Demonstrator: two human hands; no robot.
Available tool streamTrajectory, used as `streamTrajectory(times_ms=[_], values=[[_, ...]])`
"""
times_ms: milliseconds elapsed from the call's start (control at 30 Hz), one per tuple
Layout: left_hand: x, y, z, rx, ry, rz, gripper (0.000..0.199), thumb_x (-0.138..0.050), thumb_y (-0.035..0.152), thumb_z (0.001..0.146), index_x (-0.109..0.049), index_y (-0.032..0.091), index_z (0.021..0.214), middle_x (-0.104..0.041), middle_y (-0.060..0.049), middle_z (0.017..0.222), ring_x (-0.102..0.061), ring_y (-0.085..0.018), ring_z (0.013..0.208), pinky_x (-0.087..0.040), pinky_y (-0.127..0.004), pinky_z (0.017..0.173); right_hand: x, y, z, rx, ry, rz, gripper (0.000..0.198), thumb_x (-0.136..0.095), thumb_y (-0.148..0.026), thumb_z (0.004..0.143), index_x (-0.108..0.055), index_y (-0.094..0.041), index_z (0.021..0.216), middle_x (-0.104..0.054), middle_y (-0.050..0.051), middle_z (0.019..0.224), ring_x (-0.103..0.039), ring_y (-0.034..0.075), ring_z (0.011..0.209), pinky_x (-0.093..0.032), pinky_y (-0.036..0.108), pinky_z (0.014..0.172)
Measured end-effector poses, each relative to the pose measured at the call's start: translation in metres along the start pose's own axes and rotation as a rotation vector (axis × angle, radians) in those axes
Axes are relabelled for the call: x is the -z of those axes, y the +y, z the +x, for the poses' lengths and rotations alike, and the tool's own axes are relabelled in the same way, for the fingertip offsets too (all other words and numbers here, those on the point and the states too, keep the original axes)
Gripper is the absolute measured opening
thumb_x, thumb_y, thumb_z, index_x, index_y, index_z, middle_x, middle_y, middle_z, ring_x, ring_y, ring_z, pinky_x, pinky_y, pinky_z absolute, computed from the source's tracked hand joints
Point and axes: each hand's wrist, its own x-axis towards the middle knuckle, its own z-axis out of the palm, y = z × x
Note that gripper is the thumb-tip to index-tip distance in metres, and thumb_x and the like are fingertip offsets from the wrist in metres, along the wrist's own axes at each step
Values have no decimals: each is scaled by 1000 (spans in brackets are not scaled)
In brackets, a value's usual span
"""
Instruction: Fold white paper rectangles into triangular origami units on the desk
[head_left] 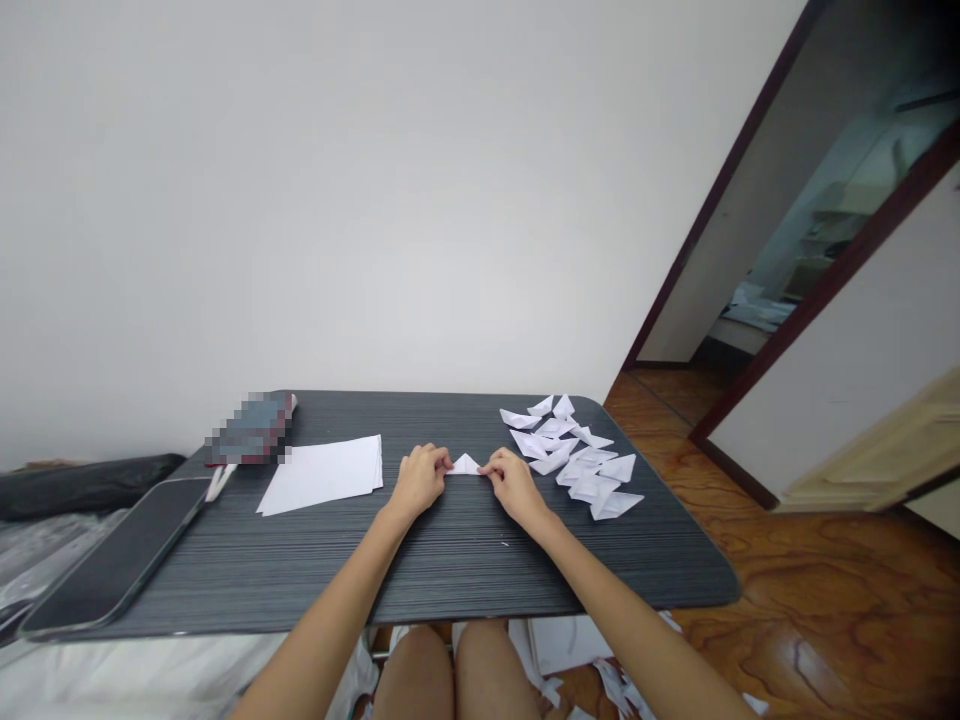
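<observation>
A small white folded paper boat is held between my two hands, low over the middle of the dark table, its peak pointing up. My left hand pinches its left end between thumb and fingers. At the right end, my right hand grips it in the same way. Several finished-looking paper boats lie in a loose cluster to the right of my right hand. Left of my left hand rests a stack of white paper sheets.
The dark wood-grain table stands against a white wall. On its left are a phone and a blurred, pixelated item. A tiny white scrap lies near the front. Paper pieces are below the table edge, and a doorway opens at right.
</observation>
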Motion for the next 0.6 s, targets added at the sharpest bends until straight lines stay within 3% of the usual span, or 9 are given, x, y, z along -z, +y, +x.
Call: streamTrajectory(times_ms=[133, 233, 333, 400, 500, 600], values=[[2, 3, -4, 5, 13, 46, 18, -40, 13, 75, -57, 20, 73, -55, -3, 78, -48, -19, 80, -34, -30, 66, 7, -6, -17, 25, -30, -182, 33, -46, -7, 70, -63, -26, 91, -52, 4, 98, -44, 19, 95, -30, 35, 78], [4, 7, -6, -44, 37, 56, 15, -41, 12, 74, -55, 18, 71, -54, -4, 79, -48, -19, 81, -35, -30, 68, 10, -8, -24, 17, -37, -214, 39, -46, -7, 69, -61, -28, 97, -50, 4, 105, -41, 19, 101, -27, 38, 84], [5, 12, -3, -170, 29, 43, 6, -46, 18, 73, -52, 16, 72, -53, -5, 81, -48, -18, 80, -37, -28, 71, 11, -4, -17, 10, -65, -162, 31, -47, -10, 69, -64, -24, 91, -51, 5, 99, -45, 18, 96, -31, 37, 83], [6, 15, 2, -226, -7, 30, 10, -49, 24, 73, -52, 15, 78, -53, -6, 82, -50, -17, 78, -38, -28, 70, 10, 1, -8, 19, -69, -75, 26, -48, -12, 70, -65, -21, 87, -53, 5, 93, -48, 17, 91, -35, 34, 81], [7, 17, 14, -261, -80, 22, 23, -49, 27, 73, -53, 15, 93, -56, -7, 84, -52, -17, 76, -39, -27, 69, 6, 10, 7, 32, -11, 77, 20, -51, -14, 69, -65, -18, 83, -55, 5, 90, -51, 16, 86, -40, 31, 79], [7, 16, 27, -268, -157, 44, 23, -47, 29, 75, -58, 15, 89, -59, -7, 77, -55, -18, 72, -40, -27, 68, -4, 17, 22, -53, 34, 221, 18, -52, -13, 66, -62, -16, 80, -57, 4, 83, -54, 14, 74, -45, 28, 68]])
